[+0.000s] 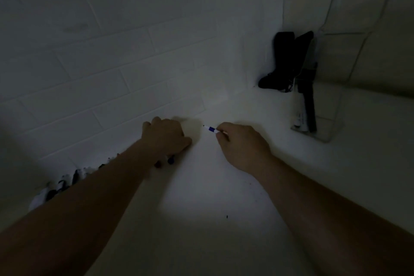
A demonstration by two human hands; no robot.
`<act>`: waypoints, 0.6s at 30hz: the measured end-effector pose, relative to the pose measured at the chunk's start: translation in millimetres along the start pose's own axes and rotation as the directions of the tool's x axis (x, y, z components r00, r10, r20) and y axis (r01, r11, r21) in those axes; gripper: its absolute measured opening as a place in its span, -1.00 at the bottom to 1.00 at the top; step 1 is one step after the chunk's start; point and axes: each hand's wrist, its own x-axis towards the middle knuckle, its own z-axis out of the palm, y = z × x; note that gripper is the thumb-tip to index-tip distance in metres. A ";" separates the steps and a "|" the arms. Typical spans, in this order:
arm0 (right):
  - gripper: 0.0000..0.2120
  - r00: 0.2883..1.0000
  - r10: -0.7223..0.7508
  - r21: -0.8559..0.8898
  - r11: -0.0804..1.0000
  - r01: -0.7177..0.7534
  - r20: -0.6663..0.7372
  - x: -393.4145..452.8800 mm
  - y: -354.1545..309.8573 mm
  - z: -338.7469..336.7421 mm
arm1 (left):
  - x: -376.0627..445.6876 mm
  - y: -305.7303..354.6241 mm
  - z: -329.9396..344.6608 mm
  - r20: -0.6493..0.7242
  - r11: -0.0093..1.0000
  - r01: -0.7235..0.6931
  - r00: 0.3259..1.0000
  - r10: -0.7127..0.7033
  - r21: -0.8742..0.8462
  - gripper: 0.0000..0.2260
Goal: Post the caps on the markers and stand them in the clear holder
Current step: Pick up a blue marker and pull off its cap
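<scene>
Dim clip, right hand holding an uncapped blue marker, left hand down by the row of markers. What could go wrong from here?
1. The marker in the right hand has its tip bare and pointing at the white counter; a dip could leave ink there.
2. The left hand covers whatever it reaches for, and the light is poor, so a wrong cap might get picked.
3. The holder is clear and hard to see against the wall; a reach could knock it.

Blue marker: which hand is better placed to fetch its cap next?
Probably the left hand. It rests on the counter right by the loose caps and the marker row. The right hand already pinches the uncapped blue marker, tip pointing toward the left hand.
</scene>
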 end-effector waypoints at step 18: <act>-0.81 0.996 0.007 0.248 0.969 0.014 -0.084 1.4 0.1 1.2 | -61.8 3.6 23.5 -0.480 0.481 -0.375 0.870 -0.113 -0.792 -0.87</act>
